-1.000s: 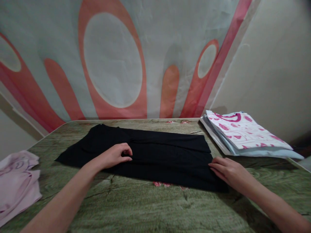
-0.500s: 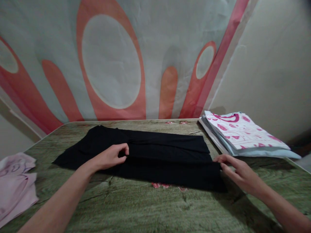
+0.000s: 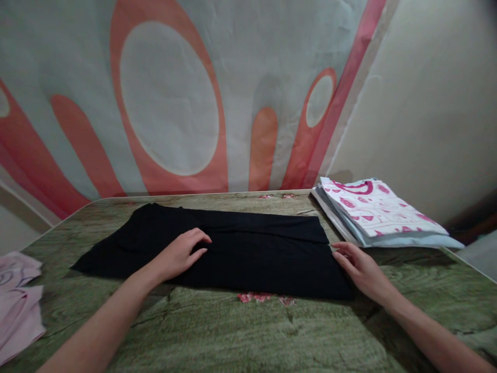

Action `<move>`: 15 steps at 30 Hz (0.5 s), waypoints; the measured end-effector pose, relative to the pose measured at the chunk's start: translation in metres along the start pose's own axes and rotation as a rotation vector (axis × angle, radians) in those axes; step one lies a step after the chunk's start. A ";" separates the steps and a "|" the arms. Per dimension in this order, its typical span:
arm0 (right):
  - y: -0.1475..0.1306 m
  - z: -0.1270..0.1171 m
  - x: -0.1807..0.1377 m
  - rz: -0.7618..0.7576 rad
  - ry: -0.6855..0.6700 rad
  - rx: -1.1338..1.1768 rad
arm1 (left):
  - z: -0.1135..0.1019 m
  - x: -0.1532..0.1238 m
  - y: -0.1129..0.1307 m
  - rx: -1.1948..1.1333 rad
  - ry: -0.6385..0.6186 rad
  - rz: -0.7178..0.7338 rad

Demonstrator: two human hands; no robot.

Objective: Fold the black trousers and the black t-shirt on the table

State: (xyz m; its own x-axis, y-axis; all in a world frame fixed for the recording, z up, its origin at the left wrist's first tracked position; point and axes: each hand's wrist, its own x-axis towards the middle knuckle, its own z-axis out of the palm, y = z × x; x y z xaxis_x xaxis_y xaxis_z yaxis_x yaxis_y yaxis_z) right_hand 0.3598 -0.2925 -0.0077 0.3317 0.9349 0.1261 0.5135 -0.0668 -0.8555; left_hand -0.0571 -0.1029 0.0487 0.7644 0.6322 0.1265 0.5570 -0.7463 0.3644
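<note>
A black garment (image 3: 248, 248) lies folded lengthwise across a green patterned cloth that covers the table (image 3: 272, 336). My left hand (image 3: 180, 254) rests flat on the garment's left-middle part, fingers stretched out. At the garment's right end my right hand (image 3: 359, 269) lies open, its fingertips on the cloth's edge. Neither hand holds anything.
A stack of folded shirts (image 3: 378, 212), white with pink print on top, sits at the back right of the table. A pale pink garment (image 3: 17, 298) lies at the left edge. A wall hanging (image 3: 174, 98) with orange shapes rises right behind the table.
My left hand has opened from a pinch and now lies flat on the garment. The right hand shifted slightly along the garment's right end. The view has drifted a little to the right.
</note>
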 end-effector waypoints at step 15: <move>0.002 -0.004 -0.002 -0.031 -0.077 -0.123 | 0.051 -0.002 0.091 0.136 -0.290 0.281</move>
State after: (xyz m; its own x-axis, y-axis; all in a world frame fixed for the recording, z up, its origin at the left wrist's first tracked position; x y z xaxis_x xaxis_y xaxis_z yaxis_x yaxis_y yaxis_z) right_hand 0.3638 -0.2962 -0.0075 0.2551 0.9608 0.1090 0.6172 -0.0750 -0.7832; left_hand 0.0081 -0.1825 0.0345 0.9416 0.3297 -0.0686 0.3365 -0.9143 0.2253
